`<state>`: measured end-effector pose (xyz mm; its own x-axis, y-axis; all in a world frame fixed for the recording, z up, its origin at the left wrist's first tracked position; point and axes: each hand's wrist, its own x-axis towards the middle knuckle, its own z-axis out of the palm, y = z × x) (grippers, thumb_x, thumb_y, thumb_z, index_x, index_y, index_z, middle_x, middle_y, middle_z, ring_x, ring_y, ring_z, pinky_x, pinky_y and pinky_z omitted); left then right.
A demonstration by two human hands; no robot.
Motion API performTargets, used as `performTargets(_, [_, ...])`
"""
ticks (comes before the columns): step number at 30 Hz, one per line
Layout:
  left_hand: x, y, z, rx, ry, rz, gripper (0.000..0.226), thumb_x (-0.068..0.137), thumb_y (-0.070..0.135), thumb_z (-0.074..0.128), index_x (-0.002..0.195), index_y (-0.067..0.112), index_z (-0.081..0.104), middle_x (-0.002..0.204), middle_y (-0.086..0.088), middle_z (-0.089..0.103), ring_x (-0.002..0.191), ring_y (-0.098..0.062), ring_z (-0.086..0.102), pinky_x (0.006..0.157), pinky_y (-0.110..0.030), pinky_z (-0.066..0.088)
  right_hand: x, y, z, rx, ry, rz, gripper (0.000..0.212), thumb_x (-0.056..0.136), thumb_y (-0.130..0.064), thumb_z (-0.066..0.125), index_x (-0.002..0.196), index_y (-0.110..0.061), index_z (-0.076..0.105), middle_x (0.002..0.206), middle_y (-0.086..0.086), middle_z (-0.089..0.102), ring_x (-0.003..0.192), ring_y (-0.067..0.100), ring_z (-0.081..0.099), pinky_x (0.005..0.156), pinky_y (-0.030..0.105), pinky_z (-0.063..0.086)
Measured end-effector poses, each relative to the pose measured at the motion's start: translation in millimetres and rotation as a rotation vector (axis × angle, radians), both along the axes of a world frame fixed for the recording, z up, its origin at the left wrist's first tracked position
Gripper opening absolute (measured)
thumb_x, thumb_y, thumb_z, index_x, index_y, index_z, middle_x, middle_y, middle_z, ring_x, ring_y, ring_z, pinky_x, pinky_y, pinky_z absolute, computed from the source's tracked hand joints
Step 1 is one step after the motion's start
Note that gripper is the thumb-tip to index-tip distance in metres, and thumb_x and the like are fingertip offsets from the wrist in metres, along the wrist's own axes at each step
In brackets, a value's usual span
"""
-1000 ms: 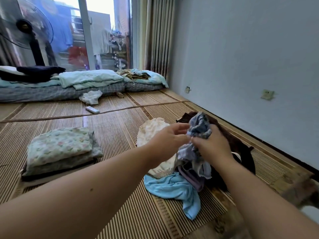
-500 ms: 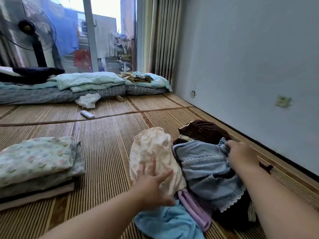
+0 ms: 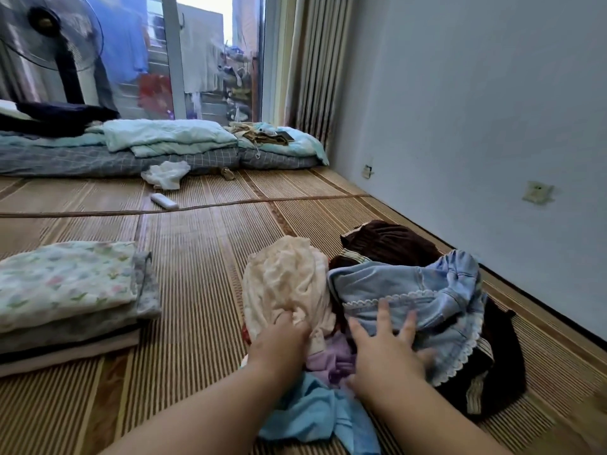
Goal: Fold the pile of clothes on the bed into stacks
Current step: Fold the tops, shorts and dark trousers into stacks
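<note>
Denim point(image 3: 427, 290), lace-edged, lies under flat, spread right hand point(image 3: 384, 353); left hand point(image 3: 279, 339) grips crinkled cream cloth point(image 3: 282, 277).

The left hand point(image 3: 279, 339) has its fingertips buried in the folds of the cream garment point(image 3: 289, 280) it grips, and the right hand point(image 3: 384, 353) is blurred along its right side. The purple garment point(image 3: 331, 359) shows only as a sliver between the hands. The dark clothes point(image 3: 391, 244) lie mostly under the blue garment point(image 3: 410, 290), and the folded stack point(image 3: 65, 290) runs off the left edge.
</note>
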<state>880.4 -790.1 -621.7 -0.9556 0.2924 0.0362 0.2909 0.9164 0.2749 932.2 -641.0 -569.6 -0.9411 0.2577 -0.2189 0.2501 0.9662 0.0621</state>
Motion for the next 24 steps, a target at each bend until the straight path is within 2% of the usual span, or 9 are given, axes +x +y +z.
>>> performTargets(2, [12.0, -30.4, -2.2, 0.045, 0.032, -0.025, 0.031, 0.085, 0.016, 0.055, 0.113, 0.029, 0.050, 0.122, -0.003, 0.046, 0.099, -0.029, 0.058, 0.072, -0.033, 0.043, -3.8, 0.7, -4.8, 0.023, 0.038, -0.046, 0.070, 0.098, -0.022, 0.042, 0.151, -0.047, 0.003, 0.157, 0.002, -0.032, 0.140, 0.048, -0.024, 0.105, 0.069, 0.021])
performTargets(4, [28.3, -63.7, -2.8, 0.094, 0.079, -0.054, 0.021, 0.086, 0.022, 0.054, 0.102, 0.033, 0.048, 0.110, 0.002, 0.052, 0.088, -0.023, 0.058, 0.065, -0.030, 0.039, -6.1, 4.9, -7.5, 0.036, 0.072, -0.047, 0.065, 0.098, -0.019, 0.035, 0.151, -0.045, 0.007, 0.158, 0.002, -0.029, 0.141, 0.047, -0.021, 0.105, 0.068, 0.022])
performTargets(6, [47.9, -98.9, -1.4, 0.132, 0.142, -0.084, 0.011, 0.088, 0.032, 0.055, 0.097, 0.035, 0.048, 0.098, 0.009, 0.051, 0.077, -0.014, 0.054, 0.060, -0.022, 0.038, -5.2, 5.6, -9.0, 0.028, 0.083, -0.034, 0.064, 0.097, -0.020, 0.034, 0.151, -0.044, 0.010, 0.159, 0.002, -0.027, 0.142, 0.046, -0.020, 0.106, 0.068, 0.021])
performTargets(8, [71.6, -134.2, 2.5, 0.153, 0.173, -0.101, 0.010, 0.087, 0.034, 0.058, 0.093, 0.036, 0.051, 0.088, 0.016, 0.044, 0.067, -0.006, 0.045, 0.051, -0.013, 0.028, -1.7, 2.1, -8.0, 0.013, 0.077, -0.029, 0.066, 0.096, -0.024, 0.040, 0.151, -0.043, 0.010, 0.158, 0.002, -0.027, 0.142, 0.045, -0.021, 0.107, 0.069, 0.018])
performTargets(12, [125.2, -206.5, 13.2, 0.111, 0.188, -0.127, 0.027, 0.076, 0.024, 0.070, 0.086, 0.036, 0.047, 0.081, 0.022, 0.043, 0.062, -0.004, 0.045, 0.047, -0.008, 0.022, 13.6, -22.4, -1.1, -0.019, 0.081, 0.013, 0.069, 0.091, -0.037, 0.050, 0.150, -0.042, 0.016, 0.162, 0.004, -0.016, 0.145, 0.041, -0.016, 0.109, 0.068, 0.010])
performTargets(15, [161.8, -254.8, 20.5, 0.024, 0.154, -0.127, 0.029, 0.076, 0.028, 0.072, 0.089, 0.038, 0.047, 0.085, 0.018, 0.050, 0.068, -0.007, 0.051, 0.050, -0.018, 0.041, 36.3, -67.4, 0.6, -0.079, 0.164, 0.199, 0.068, 0.087, -0.053, 0.054, 0.147, -0.044, 0.024, 0.163, 0.001, 0.007, 0.148, 0.031, 0.002, 0.112, 0.065, 0.011])
performTargets(18, [193.5, -300.6, 26.0, -0.091, 0.159, -0.142, 0.035, 0.063, 0.033, 0.082, 0.086, 0.037, 0.057, 0.089, 0.009, 0.062, 0.070, -0.010, 0.058, 0.050, -0.023, 0.050, 66.5, -135.6, -3.4, -0.233, 0.212, 0.474, 0.076, 0.082, -0.049, 0.062, 0.146, -0.045, 0.024, 0.157, -0.006, 0.024, 0.145, 0.020, 0.019, 0.113, 0.062, 0.014])
performTargets(21, [219.5, -347.4, 29.9, -0.161, 0.223, -0.165, 0.033, 0.055, 0.034, 0.086, 0.081, 0.037, 0.065, 0.092, 0.009, 0.067, 0.075, -0.011, 0.065, 0.052, -0.019, 0.052, 95.3, -219.0, -13.5, -0.308, 0.227, 0.735, 0.084, 0.079, -0.042, 0.063, 0.149, -0.047, 0.016, 0.158, -0.005, 0.020, 0.144, 0.018, 0.020, 0.116, 0.054, 0.017])
performTargets(24, [237.7, -387.9, 32.0, -0.181, 0.297, -0.207, 0.010, 0.069, 0.033, 0.071, 0.078, 0.036, 0.067, 0.092, 0.010, 0.069, 0.077, -0.014, 0.067, 0.056, -0.018, 0.052, 113.9, -293.6, -22.3, -0.273, 0.171, 0.865, 0.082, 0.079, -0.044, 0.062, 0.147, -0.049, 0.017, 0.161, -0.002, 0.010, 0.147, 0.023, 0.010, 0.115, 0.054, 0.014])
